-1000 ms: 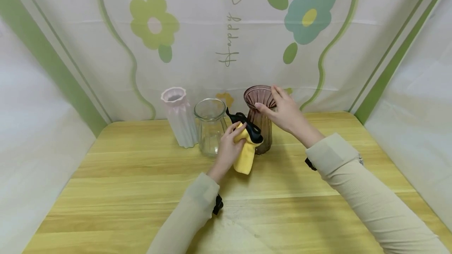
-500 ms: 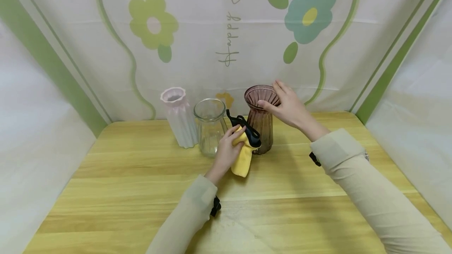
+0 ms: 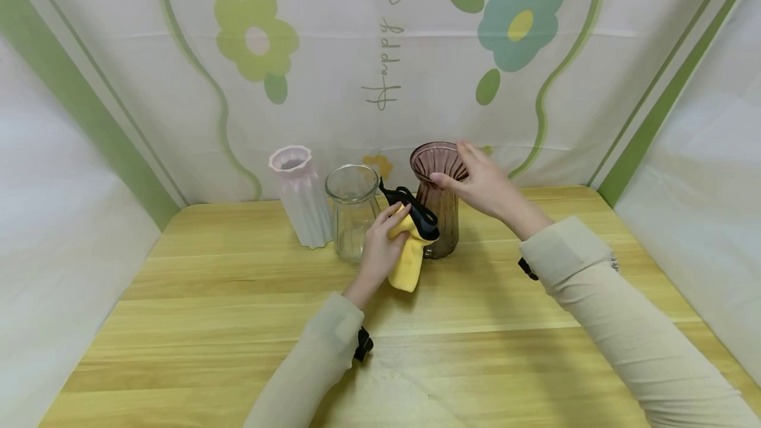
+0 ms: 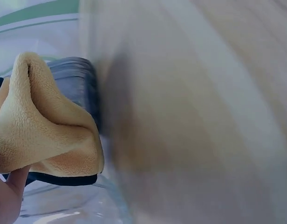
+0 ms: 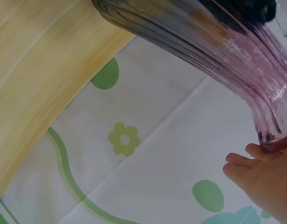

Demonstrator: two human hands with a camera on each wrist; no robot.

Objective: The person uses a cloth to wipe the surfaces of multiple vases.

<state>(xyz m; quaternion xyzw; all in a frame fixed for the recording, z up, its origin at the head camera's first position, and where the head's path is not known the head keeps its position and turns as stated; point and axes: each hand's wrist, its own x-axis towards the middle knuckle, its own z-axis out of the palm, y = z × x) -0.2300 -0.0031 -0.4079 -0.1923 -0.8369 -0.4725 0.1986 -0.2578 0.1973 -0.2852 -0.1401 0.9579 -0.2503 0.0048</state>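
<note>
- A pink vase (image 3: 300, 197) stands upright at the far left of the row, well left of the brown vase and near the backdrop.
- A clear vase (image 3: 353, 211) stands just right of the pink one, between it and the brown vase.
- The left hand (image 3: 380, 248) is on the near left of the brown vase, fingers curled round a yellow cloth (image 3: 407, 257) with a black edge; the cloth is pressed against that vase's lower side.
- The brown vase (image 3: 438, 203) stands upright on the wooden surface (image 3: 238, 322), toward its back edge.
- The right hand (image 3: 484, 183) holds the brown vase at its flared rim, thumb on the near side and fingers on the far right side.
- A flowered backdrop (image 3: 380, 51) hangs behind the brown vase.
</note>
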